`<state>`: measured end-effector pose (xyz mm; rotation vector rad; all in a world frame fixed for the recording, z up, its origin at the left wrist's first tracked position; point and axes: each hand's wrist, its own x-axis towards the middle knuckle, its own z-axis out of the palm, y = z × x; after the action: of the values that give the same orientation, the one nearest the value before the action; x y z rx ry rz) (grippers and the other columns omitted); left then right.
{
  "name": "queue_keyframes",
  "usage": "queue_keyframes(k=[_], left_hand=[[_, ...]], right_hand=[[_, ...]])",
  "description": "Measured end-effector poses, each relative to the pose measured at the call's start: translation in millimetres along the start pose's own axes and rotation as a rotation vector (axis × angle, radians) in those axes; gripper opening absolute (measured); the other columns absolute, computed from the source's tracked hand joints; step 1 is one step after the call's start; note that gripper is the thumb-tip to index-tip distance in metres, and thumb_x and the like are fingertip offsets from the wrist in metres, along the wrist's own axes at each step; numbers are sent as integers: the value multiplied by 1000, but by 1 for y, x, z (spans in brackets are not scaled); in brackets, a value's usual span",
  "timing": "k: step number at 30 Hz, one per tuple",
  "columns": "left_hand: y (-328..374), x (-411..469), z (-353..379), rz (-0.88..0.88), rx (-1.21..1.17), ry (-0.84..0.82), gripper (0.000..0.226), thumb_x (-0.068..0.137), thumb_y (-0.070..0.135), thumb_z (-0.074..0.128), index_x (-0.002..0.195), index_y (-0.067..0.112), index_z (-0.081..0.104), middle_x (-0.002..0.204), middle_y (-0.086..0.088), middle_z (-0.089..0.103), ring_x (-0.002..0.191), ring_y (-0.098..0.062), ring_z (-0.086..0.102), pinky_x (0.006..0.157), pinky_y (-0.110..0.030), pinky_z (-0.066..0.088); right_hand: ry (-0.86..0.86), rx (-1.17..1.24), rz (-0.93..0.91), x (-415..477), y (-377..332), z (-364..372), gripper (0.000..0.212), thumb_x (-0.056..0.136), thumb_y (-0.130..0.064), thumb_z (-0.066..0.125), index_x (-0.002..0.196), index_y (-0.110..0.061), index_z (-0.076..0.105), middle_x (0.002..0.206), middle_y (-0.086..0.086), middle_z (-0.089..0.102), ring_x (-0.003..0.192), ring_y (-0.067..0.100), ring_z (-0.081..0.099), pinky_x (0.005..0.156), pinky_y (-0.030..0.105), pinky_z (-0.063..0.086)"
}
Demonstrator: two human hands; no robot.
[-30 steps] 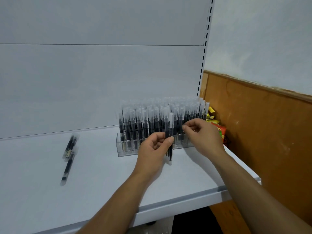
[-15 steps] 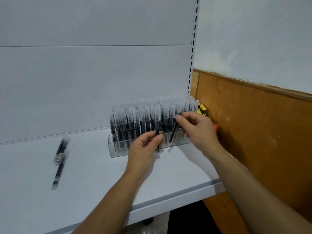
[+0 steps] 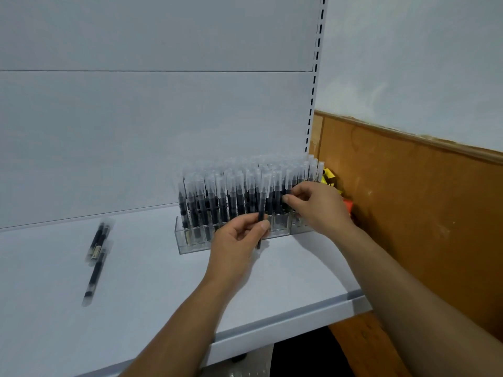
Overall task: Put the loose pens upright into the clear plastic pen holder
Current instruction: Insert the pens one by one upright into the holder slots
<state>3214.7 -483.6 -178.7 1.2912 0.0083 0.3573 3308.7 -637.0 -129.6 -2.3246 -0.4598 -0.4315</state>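
Person's upper limbs, seen from the head. Left hand (image 3: 234,240) at centre frame and right hand (image 3: 318,205) right of centre, both bare, with short, trimmed nails. Left forearm (image 3: 185,317) and right forearm (image 3: 408,295) are uncovered to the lower and lower-right frame edges, where they leave the picture.

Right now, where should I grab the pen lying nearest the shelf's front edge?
Pinch the dark middle of that pen from above, fingers on its two long sides. It lies flat on the shelf, so only top and sides are reachable.
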Motion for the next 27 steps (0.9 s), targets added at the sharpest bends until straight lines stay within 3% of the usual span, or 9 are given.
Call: queue_keyframes(k=[4,8,10,12,15,19,23,25,27], left_hand=[[0,0,0,-22,-19,-14,13,87,8,69,96,15,75,87,-6,74,83,-14,69,83,-36,59],[1,-1,1,-44,-38,-10,14,86,8,69,97,14,75,89,-8,74,84,-14,69,84,-37,58],[1,-1,1,-44,-32,-9,15,86,8,70,99,13,75,91,-9,74,86,-15,69,81,-34,59],[3,-3,2,-30,-7,-8,16,86,9,70,99,15,75,92,-9,75,87,-16,70,74,-25,58],[5,-6,2,37,120,-17,17,86,14,71,94,28,75,90,-2,76,88,-14,71,69,-15,53],[8,-9,3,102,230,-70,22,88,17,70,89,38,76,87,6,75,80,-7,68,66,-14,50],[10,-11,4,113,267,-88,16,86,23,71,96,34,74,88,6,75,76,-5,66,64,-14,48],[9,-12,4,126,296,-98,18,87,23,70,98,36,73,90,9,75,79,-4,67,66,-14,49],[8,-12,4,179,370,-95,20,88,24,69,101,39,72,96,13,73,87,-1,67,72,-14,51]], right_hand=[[19,0,31,-1,-2,4,16,87,-44,69,83,-29,65,74,-11,64,74,11,60,66,33,52],[17,52,46,-2,-2,3,17,86,-41,71,82,-26,66,73,-10,63,71,10,58,60,27,44],[-3,66,40,-5,-3,3,14,86,-39,72,87,-25,69,75,-12,63,72,7,58,61,24,41],[18,102,47,-11,-1,2,18,86,-38,72,96,-23,72,82,-12,67,77,5,61,67,25,48],[179,230,23,-28,-2,1,7,90,-36,67,89,-30,71,78,-17,67,77,0,61,69,25,52],[-25,452,-61,-48,-14,5,9,91,-28,65,87,-34,70,80,-15,69,72,4,61,66,27,52],[-91,552,-58,-52,-18,5,5,90,-20,68,87,-19,72,80,11,67,72,33,58,63,37,48],[-106,563,-48,-52,-18,5,6,89,-20,69,86,-16,71,80,14,65,70,32,56,62,35,47],[-113,593,-41,-52,-18,3,9,89,-19,69,84,-12,70,75,11,65,65,19,56,57,26,46]])
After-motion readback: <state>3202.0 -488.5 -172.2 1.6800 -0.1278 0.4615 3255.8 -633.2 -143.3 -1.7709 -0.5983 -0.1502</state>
